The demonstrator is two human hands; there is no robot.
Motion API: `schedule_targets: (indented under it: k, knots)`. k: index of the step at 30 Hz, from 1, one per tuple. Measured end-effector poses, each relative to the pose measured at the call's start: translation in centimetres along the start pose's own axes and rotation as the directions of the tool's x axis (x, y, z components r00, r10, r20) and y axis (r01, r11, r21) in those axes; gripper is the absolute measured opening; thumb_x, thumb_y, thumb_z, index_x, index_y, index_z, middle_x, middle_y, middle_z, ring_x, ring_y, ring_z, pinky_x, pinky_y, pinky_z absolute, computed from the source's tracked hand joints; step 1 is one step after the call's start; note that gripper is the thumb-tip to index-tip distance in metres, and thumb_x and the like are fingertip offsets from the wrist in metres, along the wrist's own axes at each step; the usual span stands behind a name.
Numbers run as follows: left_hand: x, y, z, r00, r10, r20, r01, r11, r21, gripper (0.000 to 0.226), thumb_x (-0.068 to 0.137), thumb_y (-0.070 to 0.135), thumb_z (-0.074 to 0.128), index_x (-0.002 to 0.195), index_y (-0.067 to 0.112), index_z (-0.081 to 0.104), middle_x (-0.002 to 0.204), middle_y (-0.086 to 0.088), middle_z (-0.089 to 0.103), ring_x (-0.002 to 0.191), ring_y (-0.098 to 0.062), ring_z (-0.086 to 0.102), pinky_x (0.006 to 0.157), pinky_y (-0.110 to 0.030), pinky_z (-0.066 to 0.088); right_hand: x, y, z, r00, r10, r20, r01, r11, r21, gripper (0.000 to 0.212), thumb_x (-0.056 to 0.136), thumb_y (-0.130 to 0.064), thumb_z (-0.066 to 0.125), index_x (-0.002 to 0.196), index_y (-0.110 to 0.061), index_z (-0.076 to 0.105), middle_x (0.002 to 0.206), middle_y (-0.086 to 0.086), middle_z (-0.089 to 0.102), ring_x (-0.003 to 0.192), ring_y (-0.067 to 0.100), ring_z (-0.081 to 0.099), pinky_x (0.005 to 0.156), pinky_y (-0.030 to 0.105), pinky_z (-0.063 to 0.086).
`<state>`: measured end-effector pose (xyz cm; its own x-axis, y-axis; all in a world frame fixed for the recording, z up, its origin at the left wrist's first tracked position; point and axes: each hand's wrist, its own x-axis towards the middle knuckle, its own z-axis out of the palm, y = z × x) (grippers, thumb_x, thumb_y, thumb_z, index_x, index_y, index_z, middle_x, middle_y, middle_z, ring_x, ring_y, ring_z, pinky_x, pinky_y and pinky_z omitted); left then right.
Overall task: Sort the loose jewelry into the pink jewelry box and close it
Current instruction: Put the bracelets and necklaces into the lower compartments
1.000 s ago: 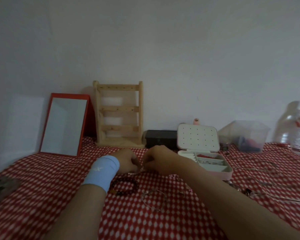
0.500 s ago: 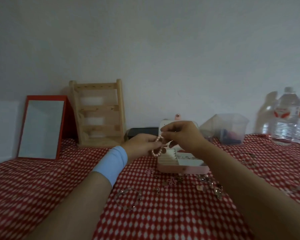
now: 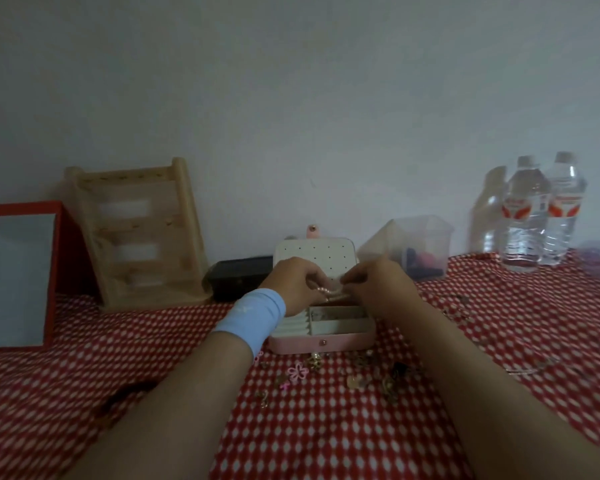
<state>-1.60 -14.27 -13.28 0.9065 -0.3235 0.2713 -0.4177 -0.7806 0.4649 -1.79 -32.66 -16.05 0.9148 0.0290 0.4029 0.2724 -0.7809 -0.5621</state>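
Both hands, the left hand (image 3: pixel 293 285) and right hand (image 3: pixel 378 289), pinch a pearl bracelet (image 3: pixel 328 292) at frame centre, apparently stretching it to lie flat in the open pink jewelry box (image 3: pixel 323 342) directly beneath. Loose jewelry (image 3: pixel 326 372) waits on the table (image 3: pixel 326 427).

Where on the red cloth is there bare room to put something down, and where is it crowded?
Bare: the cloth before the mirror and wooden rack, and the near strip between the forearms. Crowded: loose jewelry before the pink jewelry box, more scattered right of it toward the bottles.
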Motion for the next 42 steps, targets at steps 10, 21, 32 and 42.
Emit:
schedule_targets:
  k: [10,21,32,42]
  knots:
    - [-0.9,-0.6,0.8,0.997,0.047,-0.063,-0.035,0.983,0.18,0.014,0.084,0.02,0.074,0.098,0.022,0.072,0.099,0.004,0.07,0.094,-0.014,0.064,0.088,-0.03,0.052,-0.3,-0.5,0.0,0.989,-0.068,0.128,0.096,0.97,-0.225,0.021,0.093,-0.018,0.063,0.104,-0.027,0.079,0.102,-0.007,0.076,0.083,0.01,0.066,0.083,0.031,0.058]
    - [-0.8,-0.8,1.0,0.991,-0.045,-0.122,0.072,0.973,0.221,0.014,0.09,0.036,0.064,0.101,0.032,0.071,0.098,0.011,0.071,0.091,-0.012,0.064,0.083,-0.031,0.053,-0.3,-0.8,0.0,0.989,-0.06,0.139,0.107,0.926,-0.362,0.018,0.091,-0.03,0.061,0.088,-0.024,0.078,0.081,-0.006,0.073,0.072,0.013,0.065,0.066,0.029,0.057]
    - [-0.1,-1.0,1.2,0.999,-0.035,0.014,0.029,0.952,0.305,0.035,0.092,0.032,0.058,0.061,0.021,0.069,0.062,0.006,0.06,0.06,-0.014,0.057,0.068,-0.032,0.055,-0.4,-0.5,0.4,0.975,-0.087,0.204,0.142,0.952,-0.27,0.025,0.095,-0.032,0.06,0.082,-0.019,0.077,0.073,-0.004,0.071,0.067,0.012,0.065,0.055,0.02,0.044]
    - [-6.1,-3.4,-3.8,0.999,-0.03,-0.031,0.034,0.988,0.154,0.021,0.095,0.032,0.059,0.113,0.026,0.07,0.107,0.008,0.06,0.093,-0.007,0.057,0.085,-0.022,0.043,-1.9,-5.3,-0.2,0.975,-0.17,0.144,0.192,0.969,-0.155,0.018,0.096,-0.025,0.061,0.103,-0.024,0.078,0.101,-0.01,0.074,0.087,0.008,0.065,0.077,0.025,0.056]
